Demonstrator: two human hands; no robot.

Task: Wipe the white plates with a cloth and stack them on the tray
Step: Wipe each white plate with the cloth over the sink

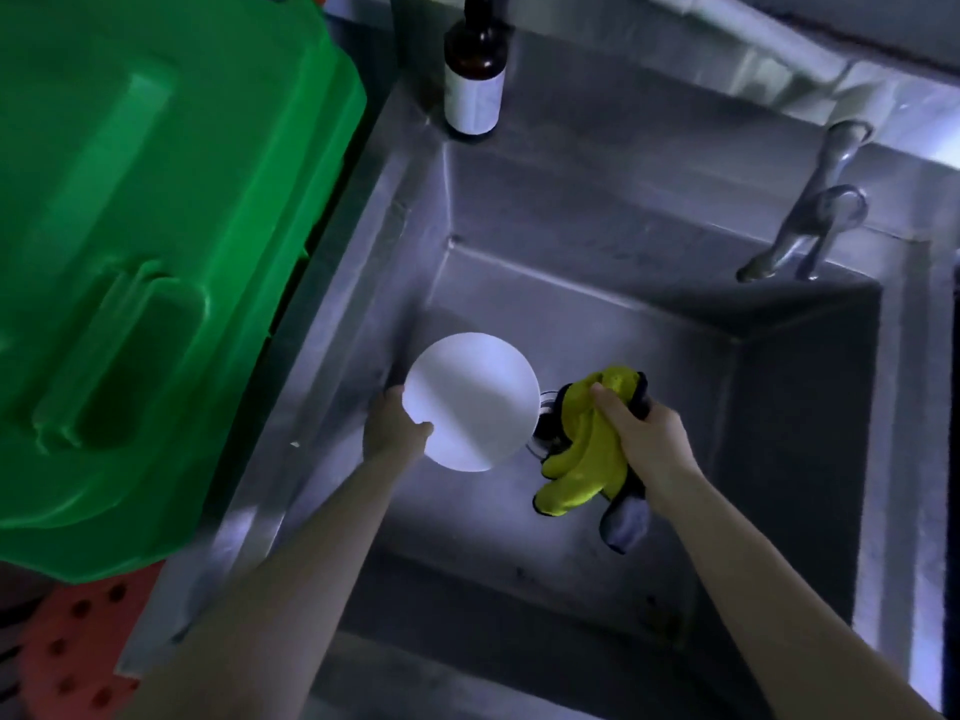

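Two hands over the sink (pixel 363 262): left hand (pixel 396 428) grips white plate (pixel 471 401), right hand (pixel 641 433) clutches a seemingly yellow-grey cloth (pixel 587 449)

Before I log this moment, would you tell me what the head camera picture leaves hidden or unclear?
- Sink drain: mostly covered by the round white plate and the yellow and grey cloth.
- Left hand fingers: behind the plate's rim.
- Brown glass bottle: neck cut off by the top edge; label unreadable.
- Tray for stacking: not identifiable in this view.
- Green plastic lid: hides whatever lies beneath it.
- Right hand: palm hidden, bunching the cloth.
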